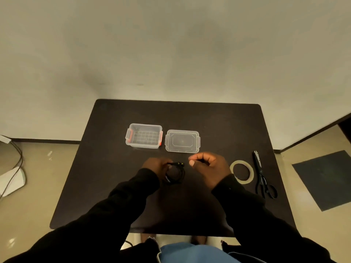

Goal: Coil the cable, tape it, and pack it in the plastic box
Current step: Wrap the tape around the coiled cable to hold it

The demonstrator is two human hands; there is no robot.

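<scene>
Black cable point(175, 174), coiled, sits gripped in the left hand point(155, 166); the right hand point(208, 166), loosely curled and holding nothing, hovers just beside it.

The cable point(175, 172) is black and thin, wound into a small round coil at the near centre of the dark table, with yellow marks on its plug ends that point to 3 o'clock; against the dark surface it is hard to see, so the number of loops is unclear. The plastic box point(143, 136) is clear with orange-red latches, stands open and upright at 11 o'clock from the coil. The tape point(241, 171) is a pale flat ring, lying at 3 o'clock, well apart from the coil.
</scene>
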